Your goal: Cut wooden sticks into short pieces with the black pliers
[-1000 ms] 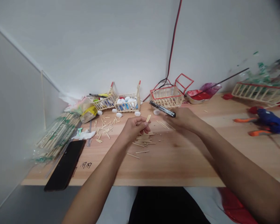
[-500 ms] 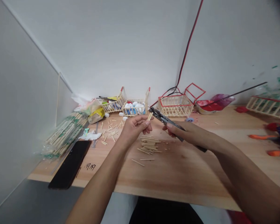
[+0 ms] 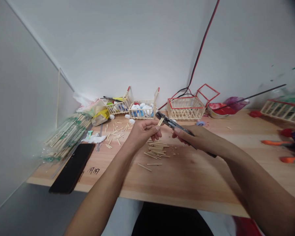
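My left hand (image 3: 147, 131) pinches what looks like a pair of short wooden sticks (image 3: 160, 121) between thumb and fingers, their upper ends tilted to the right. Wrapped around the grey handles of a pair of pliers (image 3: 171, 124) is my right hand (image 3: 188, 135). The dark jaws point left and lie right at the upper ends of the sticks; whether they bite on them cannot be made out. Below both hands, a pile of short cut sticks (image 3: 157, 150) lies on the wooden table (image 3: 186, 183), with small chips beside it.
Stick-built baskets stand along the wall: one with white and blue items (image 3: 142, 110), one with a red rim (image 3: 186, 109). More cut sticks (image 3: 115, 133) lie left, near bagged long sticks (image 3: 66, 137) and a black phone-like slab (image 3: 72, 168). Orange-handled tools (image 3: 276, 143) lie right.
The view has shifted slightly. The pliers' jaws have moved a little left relative to the stick ends, which tilt a bit more to the right. Both hands keep their grips.
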Tool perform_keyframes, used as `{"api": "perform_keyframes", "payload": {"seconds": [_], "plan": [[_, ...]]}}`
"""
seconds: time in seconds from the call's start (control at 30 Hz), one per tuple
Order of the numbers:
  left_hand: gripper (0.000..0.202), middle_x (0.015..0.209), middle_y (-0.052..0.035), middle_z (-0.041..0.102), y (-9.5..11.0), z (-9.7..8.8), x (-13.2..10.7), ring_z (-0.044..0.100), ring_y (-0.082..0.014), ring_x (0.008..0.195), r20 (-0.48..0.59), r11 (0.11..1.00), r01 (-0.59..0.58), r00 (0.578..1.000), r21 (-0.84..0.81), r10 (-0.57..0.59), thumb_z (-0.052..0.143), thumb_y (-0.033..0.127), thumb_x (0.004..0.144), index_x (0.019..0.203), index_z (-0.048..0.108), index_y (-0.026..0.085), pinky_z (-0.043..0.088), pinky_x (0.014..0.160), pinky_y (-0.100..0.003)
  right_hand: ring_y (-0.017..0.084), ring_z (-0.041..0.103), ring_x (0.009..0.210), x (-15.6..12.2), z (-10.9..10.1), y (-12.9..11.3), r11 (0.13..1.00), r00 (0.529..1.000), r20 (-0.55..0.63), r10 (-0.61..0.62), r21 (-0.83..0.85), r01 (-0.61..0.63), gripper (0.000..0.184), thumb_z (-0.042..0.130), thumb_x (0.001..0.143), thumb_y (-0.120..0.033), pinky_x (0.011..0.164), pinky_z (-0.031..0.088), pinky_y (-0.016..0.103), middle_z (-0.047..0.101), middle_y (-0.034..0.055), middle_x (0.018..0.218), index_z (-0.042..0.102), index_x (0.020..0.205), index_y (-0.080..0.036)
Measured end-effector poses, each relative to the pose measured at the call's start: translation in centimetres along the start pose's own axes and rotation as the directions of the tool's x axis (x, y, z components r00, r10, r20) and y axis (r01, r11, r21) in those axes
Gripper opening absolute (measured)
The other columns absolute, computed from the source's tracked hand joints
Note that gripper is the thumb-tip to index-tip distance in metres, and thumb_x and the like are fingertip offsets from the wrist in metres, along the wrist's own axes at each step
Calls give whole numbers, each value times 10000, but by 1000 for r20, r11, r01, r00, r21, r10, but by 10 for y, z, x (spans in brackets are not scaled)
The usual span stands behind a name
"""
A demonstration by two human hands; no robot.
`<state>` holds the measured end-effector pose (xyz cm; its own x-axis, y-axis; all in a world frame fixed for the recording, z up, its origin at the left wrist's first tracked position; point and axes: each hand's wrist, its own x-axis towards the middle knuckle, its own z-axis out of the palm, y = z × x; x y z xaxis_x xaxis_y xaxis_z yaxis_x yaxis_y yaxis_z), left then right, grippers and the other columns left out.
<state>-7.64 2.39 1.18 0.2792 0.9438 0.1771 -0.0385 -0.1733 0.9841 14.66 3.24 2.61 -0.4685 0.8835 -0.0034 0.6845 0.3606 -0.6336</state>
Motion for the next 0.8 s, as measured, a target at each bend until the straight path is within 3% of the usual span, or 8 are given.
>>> {"api": "perform_keyframes", "payload": {"seconds": [0.2,0.57,0.8], "plan": [[320,642,-29,663,-3,-1,1,571,-93,535,0,1000,5,1000,9,-5,711,352,781,967,691,92,449,514,-216,154,487,555,-1,-2,-5,996,1000,-2,-10,-87,9,592,323,902,-702,532,328,279,568,22,618,563,703,-199],[241,625,-22,652,-5,0,3,568,-83,510,-19,999,18,1000,44,-17,671,277,796,949,698,92,448,494,-206,170,523,582,2,5,-1,992,997,-61,49,-109,-56,631,331,884,-732,549,337,288,589,34,607,549,623,-201],[230,626,-21,651,-7,0,2,562,-82,509,-19,1000,26,1000,12,-25,666,276,792,928,689,92,450,505,-211,146,457,566,3,10,0,990,991,-127,-33,-144,14,573,341,910,-682,534,289,279,521,12,585,436,607,-205]]}}
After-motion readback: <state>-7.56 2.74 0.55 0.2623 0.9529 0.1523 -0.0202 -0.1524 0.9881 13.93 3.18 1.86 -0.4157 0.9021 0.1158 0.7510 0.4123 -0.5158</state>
